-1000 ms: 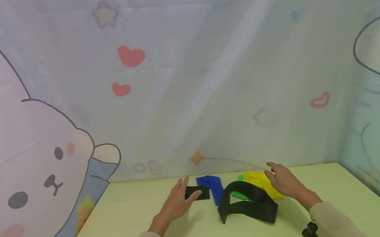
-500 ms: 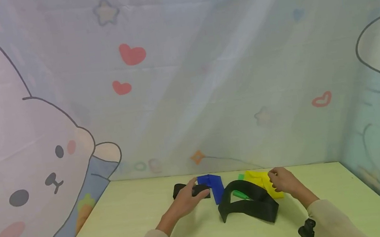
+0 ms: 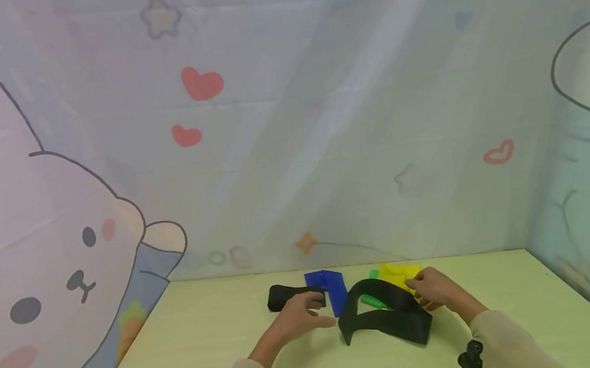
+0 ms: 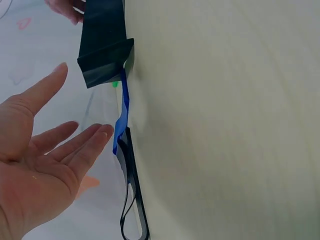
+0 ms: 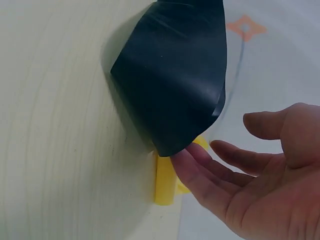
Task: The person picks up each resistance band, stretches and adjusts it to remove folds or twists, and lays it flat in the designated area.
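— On the far half of the table [image 3: 194, 352], close to the curtain [image 3: 323, 143], what lies under your hands?

— A cluster of stretch bands. My left hand [image 3: 300, 319] hovers with fingers straight and relaxed, gripping nothing, just beside the blue band [image 3: 334, 291] and the small black band [image 3: 286, 296]. My right hand [image 3: 436, 289] is also released, its fingertips [image 5: 186, 159] touching the edge of the large black band [image 3: 385, 318], which stands on its edge in a loop between my two hands.

— How much room is there around them?

— Bare tabletop runs wide to the left of the bands and toward me. Behind them the table's far edge meets the curtain almost at once. To the right there is some table before the side curtain.

— Do the wrist cameras add anything?

— The left wrist view shows the blue band [image 4: 121, 112] as a thin strip touching the smaller black loop [image 4: 131, 200]. The right wrist view shows the yellow band [image 5: 165, 185] tucked beneath the big black one [image 5: 172, 85], which the head view half hides.

— Count them.

— Two black bands, one blue, one yellow [image 3: 399, 275], and a green one [image 3: 373, 303], mostly covered. Two hands, both empty.
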The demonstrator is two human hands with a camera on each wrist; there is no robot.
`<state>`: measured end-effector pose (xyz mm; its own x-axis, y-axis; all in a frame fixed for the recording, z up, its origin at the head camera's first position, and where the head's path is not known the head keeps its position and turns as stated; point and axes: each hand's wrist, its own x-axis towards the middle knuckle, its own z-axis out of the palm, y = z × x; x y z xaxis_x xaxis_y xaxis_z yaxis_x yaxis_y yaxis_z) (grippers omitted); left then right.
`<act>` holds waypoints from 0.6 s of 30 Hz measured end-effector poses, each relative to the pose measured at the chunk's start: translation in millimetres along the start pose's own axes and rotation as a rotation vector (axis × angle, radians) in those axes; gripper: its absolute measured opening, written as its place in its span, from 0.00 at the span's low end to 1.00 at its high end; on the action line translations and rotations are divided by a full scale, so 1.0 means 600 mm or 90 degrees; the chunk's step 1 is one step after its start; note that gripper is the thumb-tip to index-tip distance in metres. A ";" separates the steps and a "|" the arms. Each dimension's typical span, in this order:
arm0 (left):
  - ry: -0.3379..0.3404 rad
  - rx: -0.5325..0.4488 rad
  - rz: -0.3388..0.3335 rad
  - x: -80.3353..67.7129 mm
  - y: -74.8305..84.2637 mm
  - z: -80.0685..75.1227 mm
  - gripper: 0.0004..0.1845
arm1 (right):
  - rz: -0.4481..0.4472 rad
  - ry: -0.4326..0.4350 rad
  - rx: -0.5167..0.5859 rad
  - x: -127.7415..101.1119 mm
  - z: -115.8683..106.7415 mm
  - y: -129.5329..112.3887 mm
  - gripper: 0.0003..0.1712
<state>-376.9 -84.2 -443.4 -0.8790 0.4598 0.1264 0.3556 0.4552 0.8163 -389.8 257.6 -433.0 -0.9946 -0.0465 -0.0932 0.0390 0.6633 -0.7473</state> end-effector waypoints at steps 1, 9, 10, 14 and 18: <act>-0.008 0.001 -0.001 0.001 0.001 0.003 0.37 | 0.005 -0.001 -0.004 0.002 0.001 0.001 0.23; -0.052 0.040 0.007 0.013 0.012 0.038 0.30 | 0.039 0.000 -0.030 0.009 0.007 0.010 0.19; -0.050 0.046 0.010 0.014 0.012 0.041 0.28 | 0.041 0.000 -0.028 0.010 0.009 0.011 0.19; -0.040 0.069 0.027 0.018 0.009 0.049 0.18 | 0.053 0.008 -0.018 0.014 0.015 0.012 0.15; -0.031 0.108 0.053 0.020 0.008 0.051 0.17 | 0.060 0.019 -0.001 0.017 0.015 0.013 0.15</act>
<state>-375.7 -53.2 -455.0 -0.8293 0.5359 0.1583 0.4784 0.5345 0.6968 -398.6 255.3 -445.7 -0.9889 0.0382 -0.1434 0.1323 0.6645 -0.7355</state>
